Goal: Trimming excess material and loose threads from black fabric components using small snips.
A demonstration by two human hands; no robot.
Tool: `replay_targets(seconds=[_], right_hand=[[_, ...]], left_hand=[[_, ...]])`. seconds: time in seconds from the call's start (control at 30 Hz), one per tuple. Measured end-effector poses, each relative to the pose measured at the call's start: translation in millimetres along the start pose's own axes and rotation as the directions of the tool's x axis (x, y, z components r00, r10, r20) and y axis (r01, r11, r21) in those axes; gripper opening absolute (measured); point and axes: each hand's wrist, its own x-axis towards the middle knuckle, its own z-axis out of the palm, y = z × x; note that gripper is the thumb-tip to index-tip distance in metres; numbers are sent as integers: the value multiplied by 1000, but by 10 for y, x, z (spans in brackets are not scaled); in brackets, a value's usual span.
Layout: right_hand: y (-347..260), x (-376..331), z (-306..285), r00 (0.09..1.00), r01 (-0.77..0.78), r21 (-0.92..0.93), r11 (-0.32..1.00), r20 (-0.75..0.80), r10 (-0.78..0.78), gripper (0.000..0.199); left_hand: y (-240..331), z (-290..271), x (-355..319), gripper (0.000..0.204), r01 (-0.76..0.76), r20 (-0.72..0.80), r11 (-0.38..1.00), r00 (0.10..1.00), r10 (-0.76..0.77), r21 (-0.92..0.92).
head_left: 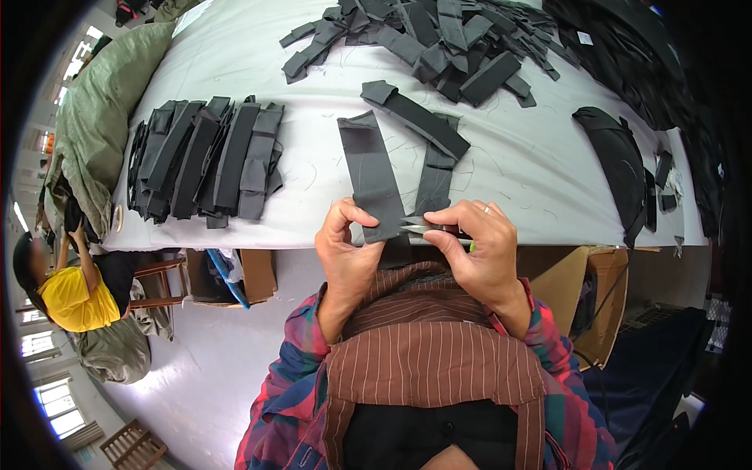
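Note:
My left hand (pixel 347 249) pinches the near end of a dark grey fabric strip (pixel 370 168) between thumb and fingers; the rest of the strip lies away from me on the white-covered table. In my right hand (pixel 484 249) is a small pair of thread snips (pixel 415 225), its pointed metal blades close to the strip's near right corner. The grip of the snips is mostly hidden by my fingers. Just beyond, a black folded strip (pixel 423 124) lies across another grey strip (pixel 433 186). Loose threads are scattered around them.
A row of stacked strips (pixel 207 160) lies on the left, and a heaped pile of strips (pixel 439 39) at the far side. On the right are a black curved fabric piece (pixel 612 168) and black cloth (pixel 627 55). Cardboard boxes (pixel 257 278) stand below the table. A person in yellow (pixel 78 298) works at far left.

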Motion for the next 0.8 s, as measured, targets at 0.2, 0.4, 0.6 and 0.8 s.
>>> replay_targets(seconds=[0.2,0.4,0.6,0.8], right_hand=[[12,6,-39,996,64,-53,997,59,-61,15],[40,8,-62,997,38,-25,999,64,-37,15],[47,12,-11,998,50,25,998,35,-51,15],[31,3,-33,996,32,5,999,80,-32,15]], left_hand=[[-26,-25,-6,28,11,-2,1000,1000,-11,4],[-10,-19,-13,28,30,-9,999,999,-30,-24],[-22,-23,-18,28,28,-4,999,1000,-29,-42],[-24,-27,-21,27,35,-10,999,999,-35,-42]])
